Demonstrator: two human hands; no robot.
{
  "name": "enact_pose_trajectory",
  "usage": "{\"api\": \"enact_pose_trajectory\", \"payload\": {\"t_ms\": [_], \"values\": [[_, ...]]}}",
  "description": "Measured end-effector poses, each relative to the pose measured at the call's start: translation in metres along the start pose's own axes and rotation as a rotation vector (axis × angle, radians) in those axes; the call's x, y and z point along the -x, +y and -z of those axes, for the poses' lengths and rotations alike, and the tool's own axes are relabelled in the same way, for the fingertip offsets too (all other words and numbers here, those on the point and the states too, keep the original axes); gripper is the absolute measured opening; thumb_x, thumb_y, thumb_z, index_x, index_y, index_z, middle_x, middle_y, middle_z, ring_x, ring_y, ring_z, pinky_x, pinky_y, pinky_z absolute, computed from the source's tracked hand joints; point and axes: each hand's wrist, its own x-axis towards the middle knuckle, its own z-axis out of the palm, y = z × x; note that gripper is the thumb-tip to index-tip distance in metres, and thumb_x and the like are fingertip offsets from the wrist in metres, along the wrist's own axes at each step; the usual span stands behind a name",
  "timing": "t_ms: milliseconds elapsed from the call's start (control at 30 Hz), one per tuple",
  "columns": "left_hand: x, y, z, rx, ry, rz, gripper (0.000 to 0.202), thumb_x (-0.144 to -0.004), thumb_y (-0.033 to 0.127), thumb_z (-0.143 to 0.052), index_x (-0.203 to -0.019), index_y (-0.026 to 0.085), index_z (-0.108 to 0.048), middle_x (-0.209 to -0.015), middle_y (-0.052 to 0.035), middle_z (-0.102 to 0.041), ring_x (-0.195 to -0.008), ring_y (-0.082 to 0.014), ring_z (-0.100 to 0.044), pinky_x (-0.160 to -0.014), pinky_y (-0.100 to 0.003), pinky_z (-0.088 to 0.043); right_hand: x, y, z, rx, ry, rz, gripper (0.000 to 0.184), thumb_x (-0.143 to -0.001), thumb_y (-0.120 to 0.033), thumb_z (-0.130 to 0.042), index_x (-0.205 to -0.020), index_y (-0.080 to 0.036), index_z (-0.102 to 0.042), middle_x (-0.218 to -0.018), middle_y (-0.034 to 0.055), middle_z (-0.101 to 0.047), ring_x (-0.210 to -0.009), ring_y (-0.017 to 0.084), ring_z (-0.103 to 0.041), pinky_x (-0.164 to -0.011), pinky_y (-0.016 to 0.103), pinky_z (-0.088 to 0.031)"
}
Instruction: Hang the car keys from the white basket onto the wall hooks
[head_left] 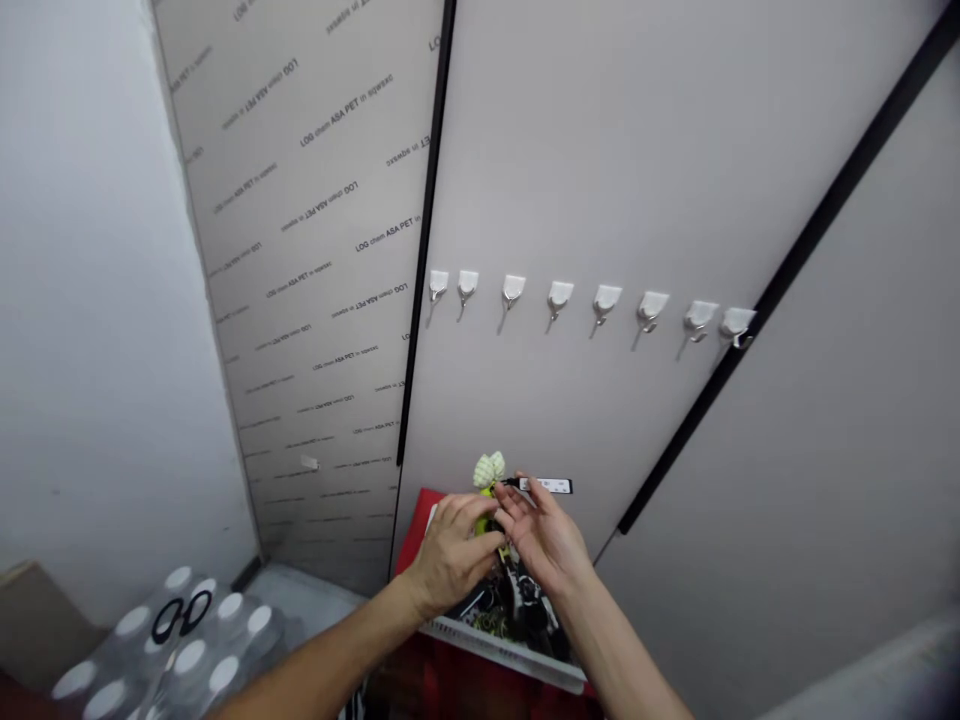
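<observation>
Left grip [450, 552] closes narrowly on the yellow-green charm [489, 470] over the red bag [454, 688], while right grip [545, 540], loosely spread, would best steady the black strap [553, 486] untwisted.

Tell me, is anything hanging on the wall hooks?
Empty. The row of white hooks shows nothing hanging; the green-and-white toy sits lower, by the left hand and right hand.

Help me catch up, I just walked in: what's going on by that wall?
A person holds a small yellow-green item with a pale top near a grey wall panel. The left hand is closed on it; the right hand meets its black tag, grip unclear. A red container sits below. The white hooks above are bare. Scissors lie on a bottle pack, lower left.
</observation>
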Motion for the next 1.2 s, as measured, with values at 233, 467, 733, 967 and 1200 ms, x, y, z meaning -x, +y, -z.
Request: {"api": "enact_pose_trajectory", "payload": {"t_ms": [233,467,733,967,1200], "values": [[-0.009,-0.005,0.006,0.704,0.046,0.655,0.012,-0.067,0.019,-0.041,-0.076,0.015,-0.048,-0.081,-0.0032,-0.052,-0.077,-0.0117,-0.046,-0.07,-0.025,-0.035,-0.003,0.007,0.016,0.283,-0.067,0.069,0.013,-0.063,-0.025,-0.05,-0.073,-0.017,-0.046,-0.058,-0.0011,-0.055,-0.058,0.011,-0.054,-0.052,0.024,-0.043],[-0.012,-0.012,0.008,1.173,0.075,1.039,0.016,-0.06,0.024,-0.049,-0.071,0.012,-0.049,-0.068,-0.0005,-0.052,-0.061,-0.0084,-0.046,-0.058,-0.02,-0.036,-0.016,0.003,0.023,0.811,-0.032,0.337,0.028,-0.061,-0.037,-0.048,-0.074,-0.013,-0.051,-0.057,0.0,-0.054,-0.051,0.009,-0.048,-0.05,0.021,-0.039],[-0.023,-0.009,0.018,1.329,0.146,1.139,0.022,-0.054,0.029,-0.056,-0.066,0.013,-0.047,-0.054,0.0045,-0.046,-0.047,-0.0042,-0.039,-0.048,-0.017,-0.03,-0.018,-0.001,0.02,1.224,-0.013,0.612,0.034,-0.063,-0.032,-0.044,-0.089,-0.011,-0.049,-0.083,0.0077,-0.054,-0.071,0.015,-0.049,-0.066,0.027,-0.037],[-0.023,-0.011,0.013,1.401,-0.129,1.113,0.023,-0.056,0.03,-0.054,-0.067,0.011,-0.049,-0.052,0.004,-0.043,-0.043,-0.0032,-0.036,-0.042,-0.017,-0.025,-0.005,0.001,-0.004,1.44,-0.452,0.623,0.024,-0.065,-0.027,-0.043,-0.083,-0.015,-0.054,-0.082,0.0048,-0.053,-0.078,0.013,-0.047,-0.07,0.025,-0.035],[-0.038,-0.014,0.02,1.225,-0.096,0.899,0.025,-0.048,0.016,-0.059,-0.071,0.011,-0.049,-0.063,0.0011,-0.05,-0.058,-0.007,-0.044,-0.055,-0.019,-0.032,-0.02,-0.01,-0.035,1.372,-0.403,0.379,0.026,-0.066,-0.032,-0.039,-0.049,-0.013,-0.044,-0.04,-0.0041,-0.04,-0.037,0.005,-0.035,-0.038,0.018,-0.028]]}}
